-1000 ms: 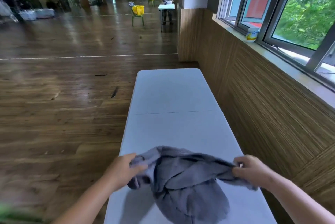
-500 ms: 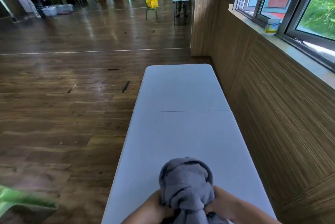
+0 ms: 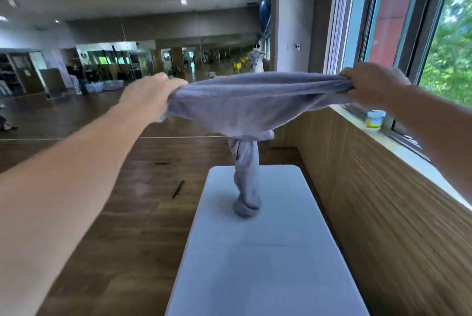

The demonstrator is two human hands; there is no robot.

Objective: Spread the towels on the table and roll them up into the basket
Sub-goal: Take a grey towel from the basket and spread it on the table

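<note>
Above the table, left hand and right hand stretch towel

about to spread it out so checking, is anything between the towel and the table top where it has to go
Nothing visible stands in the way. The left hand and right hand hold the grey towel stretched above the white table; only the towel's own twisted lower end hangs down toward it.
</note>
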